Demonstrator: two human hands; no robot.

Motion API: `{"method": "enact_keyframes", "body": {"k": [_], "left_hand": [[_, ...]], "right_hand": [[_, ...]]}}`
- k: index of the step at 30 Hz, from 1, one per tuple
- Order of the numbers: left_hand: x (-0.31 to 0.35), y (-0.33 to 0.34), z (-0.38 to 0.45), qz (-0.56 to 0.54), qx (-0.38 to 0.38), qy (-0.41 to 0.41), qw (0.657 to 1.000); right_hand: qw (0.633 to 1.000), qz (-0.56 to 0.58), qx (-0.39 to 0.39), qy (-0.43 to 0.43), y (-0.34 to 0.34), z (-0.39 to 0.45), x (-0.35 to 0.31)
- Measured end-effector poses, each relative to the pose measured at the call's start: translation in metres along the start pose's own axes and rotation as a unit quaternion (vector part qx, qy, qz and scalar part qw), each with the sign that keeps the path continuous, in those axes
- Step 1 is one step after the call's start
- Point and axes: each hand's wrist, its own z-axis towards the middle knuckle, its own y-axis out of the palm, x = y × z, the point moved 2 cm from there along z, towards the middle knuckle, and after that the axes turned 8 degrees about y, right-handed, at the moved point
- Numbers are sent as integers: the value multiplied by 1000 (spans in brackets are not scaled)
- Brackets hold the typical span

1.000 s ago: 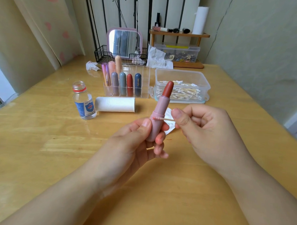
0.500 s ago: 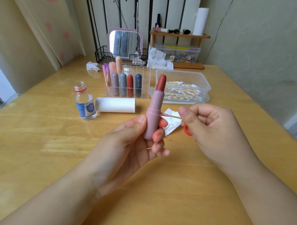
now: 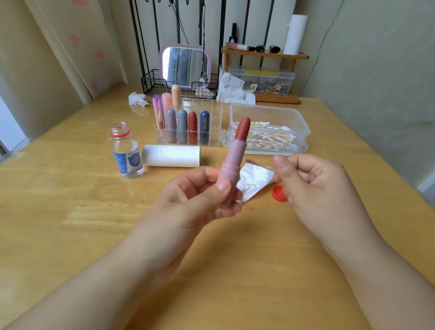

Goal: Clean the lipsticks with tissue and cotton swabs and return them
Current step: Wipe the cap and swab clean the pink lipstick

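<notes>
At frame centre: left hand, fingers curled round pink lipstick, upright, uncapped, red bullet extended. Right hand, centre right, fingers curled; swab blurred, hold uncertain. Behind: tissue, organiser with capped lipsticks. Status, judged: cleaning under way; capping and return outstanding.

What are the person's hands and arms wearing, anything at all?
Nothing shows: the left hand and right hand are bare, without gloves, rings, watch or bracelets. Both forearms are uncovered to the frame's edge, no sleeves in view. Fingernails look short and unpainted.
</notes>
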Motion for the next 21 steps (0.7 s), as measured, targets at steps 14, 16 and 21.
{"method": "enact_keyframes", "body": {"k": [14, 16, 21], "left_hand": [[1, -33, 16, 207, 198, 18, 958], [-2, -39, 19, 280, 198, 25, 939], [-8, -61, 26, 414, 220, 6, 883]], "right_hand": [[981, -143, -119, 52, 8, 1, 12], [980, -150, -121, 54, 9, 0, 11], [979, -155, -120, 57, 8, -2, 10]]}}
